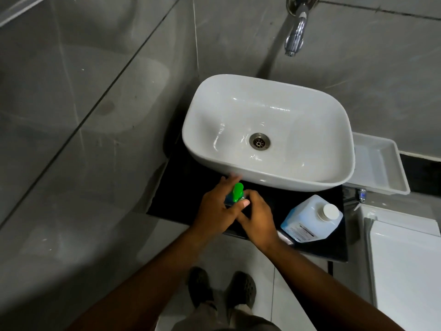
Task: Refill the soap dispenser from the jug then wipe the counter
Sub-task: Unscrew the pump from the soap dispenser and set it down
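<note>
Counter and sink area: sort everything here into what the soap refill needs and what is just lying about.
For the job:
soap dispenser with green pump, held by the left hand and right hand
jug, white cap on, standing on the black counter

Just there:
white basin
wall tap
white tray right of the basin

No wiping cloth shows.

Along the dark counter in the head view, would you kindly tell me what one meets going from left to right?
Left hand → soap dispenser with its green pump → right hand → capped jug → white tray.
</note>
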